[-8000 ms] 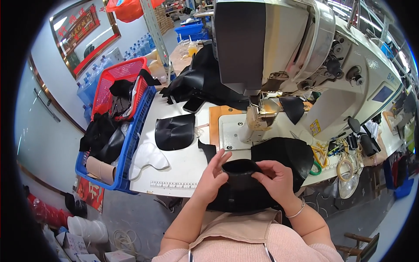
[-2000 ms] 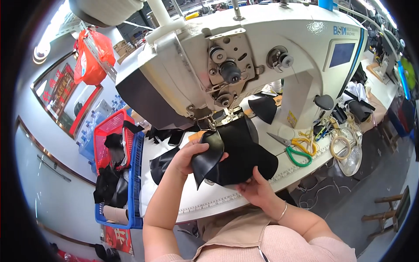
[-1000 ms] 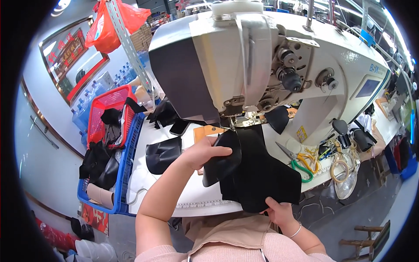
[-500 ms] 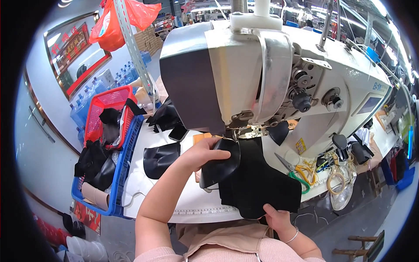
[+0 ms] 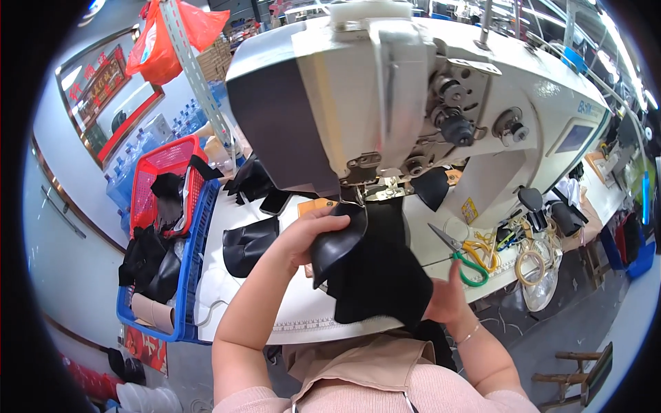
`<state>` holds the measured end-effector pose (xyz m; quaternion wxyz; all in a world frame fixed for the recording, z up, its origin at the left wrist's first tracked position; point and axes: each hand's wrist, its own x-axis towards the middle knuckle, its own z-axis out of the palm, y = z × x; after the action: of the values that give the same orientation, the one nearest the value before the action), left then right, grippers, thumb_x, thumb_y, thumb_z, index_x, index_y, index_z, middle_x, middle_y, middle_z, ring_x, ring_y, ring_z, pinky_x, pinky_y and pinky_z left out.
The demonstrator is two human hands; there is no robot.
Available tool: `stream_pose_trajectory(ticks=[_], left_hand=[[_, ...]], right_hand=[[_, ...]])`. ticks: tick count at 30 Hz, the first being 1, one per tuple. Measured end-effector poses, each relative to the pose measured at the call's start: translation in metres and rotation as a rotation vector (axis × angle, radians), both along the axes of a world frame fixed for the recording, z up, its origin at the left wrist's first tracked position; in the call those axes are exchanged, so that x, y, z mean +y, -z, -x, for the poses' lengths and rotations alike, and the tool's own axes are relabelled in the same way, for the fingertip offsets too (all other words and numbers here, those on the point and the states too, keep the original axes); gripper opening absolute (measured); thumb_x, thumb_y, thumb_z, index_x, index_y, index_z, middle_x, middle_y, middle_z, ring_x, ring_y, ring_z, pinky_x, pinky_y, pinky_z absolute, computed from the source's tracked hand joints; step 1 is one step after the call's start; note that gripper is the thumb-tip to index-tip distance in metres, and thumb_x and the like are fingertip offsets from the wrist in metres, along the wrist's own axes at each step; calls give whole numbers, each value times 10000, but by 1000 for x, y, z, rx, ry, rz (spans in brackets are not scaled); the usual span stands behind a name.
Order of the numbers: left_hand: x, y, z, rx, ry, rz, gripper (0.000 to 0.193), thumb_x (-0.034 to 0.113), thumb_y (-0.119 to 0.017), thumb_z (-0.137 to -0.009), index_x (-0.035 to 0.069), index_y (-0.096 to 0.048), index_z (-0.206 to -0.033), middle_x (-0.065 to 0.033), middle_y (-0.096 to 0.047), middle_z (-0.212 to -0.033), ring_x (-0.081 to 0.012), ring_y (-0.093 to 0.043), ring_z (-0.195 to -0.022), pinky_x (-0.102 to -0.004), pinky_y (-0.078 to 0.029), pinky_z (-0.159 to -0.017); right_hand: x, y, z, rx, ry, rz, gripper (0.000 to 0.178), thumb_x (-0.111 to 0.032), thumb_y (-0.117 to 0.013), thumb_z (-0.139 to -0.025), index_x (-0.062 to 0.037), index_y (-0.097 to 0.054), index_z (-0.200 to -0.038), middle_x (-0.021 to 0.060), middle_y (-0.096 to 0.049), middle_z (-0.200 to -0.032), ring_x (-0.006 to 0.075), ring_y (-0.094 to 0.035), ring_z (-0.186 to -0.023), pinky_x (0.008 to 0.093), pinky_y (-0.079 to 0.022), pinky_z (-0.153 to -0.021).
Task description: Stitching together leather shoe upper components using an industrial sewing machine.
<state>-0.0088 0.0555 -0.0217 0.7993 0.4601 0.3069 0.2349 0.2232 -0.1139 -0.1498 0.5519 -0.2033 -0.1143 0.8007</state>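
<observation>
The left hand (image 5: pixel 310 233) pinches a curved black leather piece (image 5: pixel 379 275) stretching to the right hand (image 5: pixel 447 299), whose grip I can't make out; uneven tugging could skew stitching at the white metal sewing machine (image 5: pixel 392 89) just beyond.

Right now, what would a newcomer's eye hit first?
Probably the white sewing machine across the upper middle. Below it, the left hand grips black material, the right hand at its right edge. Then the red basket at left, green-handled scissors at right.
</observation>
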Motion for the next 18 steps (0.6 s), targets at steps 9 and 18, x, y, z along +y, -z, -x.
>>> stream_pose_trajectory(ticks=[9,18], left_hand=[[3,-6,2,-66,105,128,316,186,-614,-821,-15,-548,-1056,-151,-625,-894,-251,-649,-743,-379,-560,-657],[5,-5,0,-9,108,58,340,81,-654,-753,-4,-551,-1066,-111,-638,-931,-174,-647,-753,-272,-544,-707]], right_hand=[[1,-47,9,-238,478,-125,352,-31,-549,-831,-20,-504,-1180,124,-571,-1133,246,-577,-1022,354,-479,-882],[-16,-51,12,-419,578,-147,300,42,-556,-813,-27,-566,-1105,87,-623,-1033,175,-612,-922,298,-498,-826]])
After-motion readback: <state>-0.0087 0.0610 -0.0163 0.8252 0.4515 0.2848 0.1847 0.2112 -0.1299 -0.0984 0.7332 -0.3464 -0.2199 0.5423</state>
